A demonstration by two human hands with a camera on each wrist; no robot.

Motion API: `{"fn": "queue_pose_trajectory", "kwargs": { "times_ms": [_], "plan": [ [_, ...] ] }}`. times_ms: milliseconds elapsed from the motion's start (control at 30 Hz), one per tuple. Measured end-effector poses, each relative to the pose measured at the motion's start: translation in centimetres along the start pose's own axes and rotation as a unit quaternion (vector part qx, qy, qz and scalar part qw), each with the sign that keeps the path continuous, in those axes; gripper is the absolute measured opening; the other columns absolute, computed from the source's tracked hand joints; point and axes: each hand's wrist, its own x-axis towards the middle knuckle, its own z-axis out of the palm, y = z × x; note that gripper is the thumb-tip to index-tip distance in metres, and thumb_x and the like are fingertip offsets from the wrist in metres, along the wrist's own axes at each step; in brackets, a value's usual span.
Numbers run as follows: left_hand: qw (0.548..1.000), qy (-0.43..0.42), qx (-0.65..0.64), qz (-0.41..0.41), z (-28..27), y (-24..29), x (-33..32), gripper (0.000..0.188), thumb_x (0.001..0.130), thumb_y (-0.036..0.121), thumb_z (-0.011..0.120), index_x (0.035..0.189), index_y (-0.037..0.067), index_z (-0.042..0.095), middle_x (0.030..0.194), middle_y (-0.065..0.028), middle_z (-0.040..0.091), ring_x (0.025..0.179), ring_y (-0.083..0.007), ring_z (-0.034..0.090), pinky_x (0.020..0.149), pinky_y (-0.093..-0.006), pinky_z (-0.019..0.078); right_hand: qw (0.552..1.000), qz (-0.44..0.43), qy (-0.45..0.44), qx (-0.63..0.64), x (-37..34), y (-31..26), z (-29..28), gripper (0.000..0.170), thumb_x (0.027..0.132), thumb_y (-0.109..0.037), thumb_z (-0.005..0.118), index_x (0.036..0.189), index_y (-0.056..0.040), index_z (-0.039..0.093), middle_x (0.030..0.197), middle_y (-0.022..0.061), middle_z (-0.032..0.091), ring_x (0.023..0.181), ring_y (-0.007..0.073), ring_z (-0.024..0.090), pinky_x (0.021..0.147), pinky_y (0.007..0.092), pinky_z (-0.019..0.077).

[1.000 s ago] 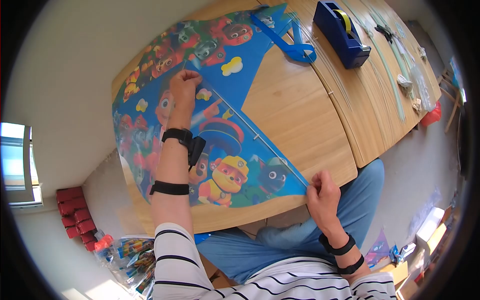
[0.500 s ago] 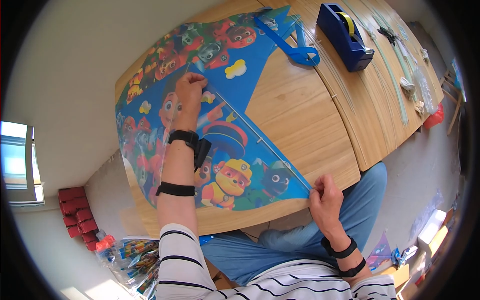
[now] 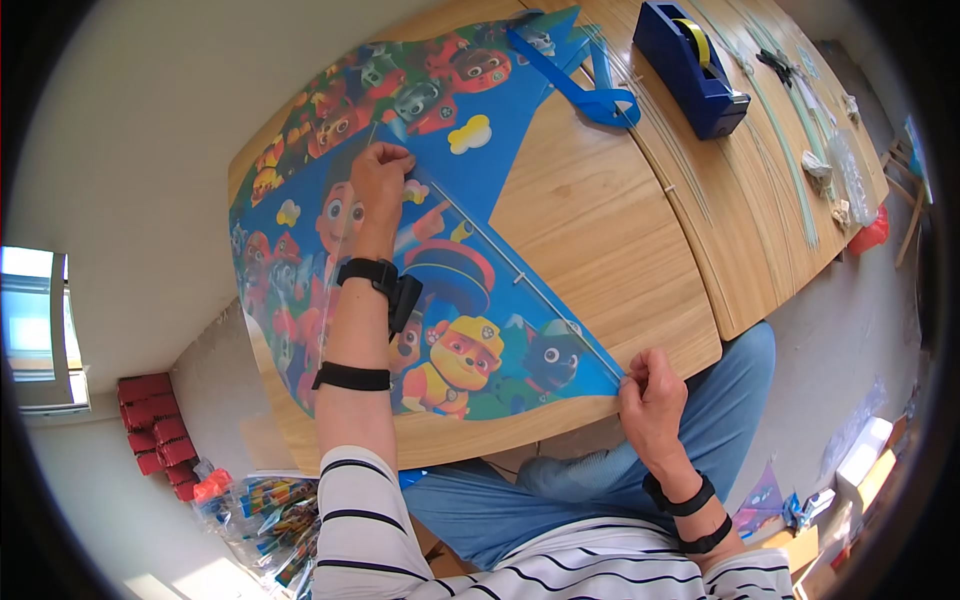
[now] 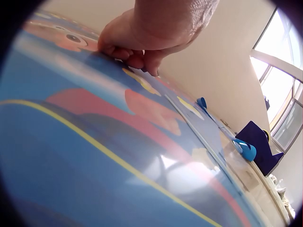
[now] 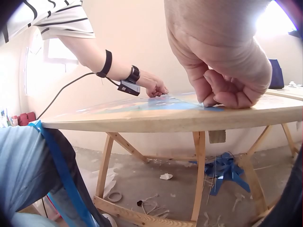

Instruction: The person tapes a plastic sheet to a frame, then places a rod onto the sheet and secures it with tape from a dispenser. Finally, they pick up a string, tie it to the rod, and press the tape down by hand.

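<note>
Fingers (image 3: 634,372) of the right hand (image 3: 652,408) pinch the near corner of the printed sheet (image 3: 460,365), just past the edge of the bench (image 3: 600,230) as the head view shows it. Left-hand fingers are bent, thumb and forefinger together at the far end of the thin rod (image 3: 545,302), pinching it over the sheet; the left hand (image 3: 380,190) covers that end. Between the 2 hands the rod runs along the sheet's edge, with 1 short crosspiece on it. Most of the sheet lies on the bench, to the left of the bare wood, covered in cartoon dogs on blue. A blue ribbon (image 3: 553,75) crosses its far end, near a tape dispenser (image 3: 685,85) with yellow tape.
</note>
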Motion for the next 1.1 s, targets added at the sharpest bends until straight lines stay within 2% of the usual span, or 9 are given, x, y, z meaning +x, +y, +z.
{"fn": "queue_pose_trajectory", "kwargs": {
  "times_ms": [467,667,767,967,1100],
  "plan": [
    [1.0,0.011,0.024,0.0,0.28,0.48,-0.47,0.008,0.077,-0.004,0.074,0.084,-0.002,0.069,0.076,-0.0045,0.067,0.068,-0.0108,0.059,0.062,-0.0261,0.0478,1.0,-0.004,-0.005,-0.007,0.05,-0.13,-0.03,0.018,0.072,0.003,0.059,0.087,-0.0049,0.053,0.07,0.0142,0.061,0.065,0.0364,0.063,0.057,0.0449,0.0465],
    [0.998,0.023,0.056,0.025,0.43,0.55,-0.71,0.01,0.076,-0.001,0.076,0.084,-0.002,0.069,0.074,-0.0053,0.068,0.066,-0.0118,0.061,0.062,-0.0268,0.0488,1.0,-0.01,-0.001,-0.003,0.06,-0.19,-0.06,0.017,0.072,0.003,0.059,0.086,-0.0048,0.053,0.071,0.0142,0.061,0.064,0.0364,0.063,0.056,0.0449,0.0463],
    [0.995,0.03,0.087,0.034,0.51,0.3,-0.58,0.012,0.074,0.001,0.076,0.083,-0.001,0.069,0.077,-0.0115,0.07,0.069,-0.0197,0.067,0.062,-0.0328,0.0511,1.0,-0.006,0.0,-0.002,0.01,-0.13,-0.01,0.017,0.072,0.003,0.059,0.085,-0.0047,0.053,0.07,0.0142,0.06,0.064,0.0364,0.063,0.056,0.0447,0.0462],
    [0.99,0.07,0.108,0.06,0.64,-0.39,-0.38,0.017,0.072,0.004,0.078,0.086,0.0,0.069,0.074,-0.0103,0.068,0.068,-0.02,0.065,0.063,-0.0343,0.0506,1.0,-0.004,0.002,0.004,-0.02,-0.13,0.02,0.017,0.071,0.003,0.059,0.085,-0.0045,0.053,0.069,0.0143,0.059,0.063,0.0363,0.062,0.055,0.0439,0.0462],
    [0.989,0.05,0.127,0.054,0.29,0.0,-0.43,0.018,0.072,0.004,0.078,0.087,0.0,0.068,0.073,-0.01,0.067,0.069,-0.0201,0.065,0.063,-0.0344,0.0502,1.0,-0.008,0.004,0.005,-0.02,-0.15,0.05,0.017,0.071,0.004,0.059,0.085,-0.0045,0.053,0.069,0.0144,0.059,0.062,0.0363,0.062,0.055,0.0439,0.0463]
  ]
}}
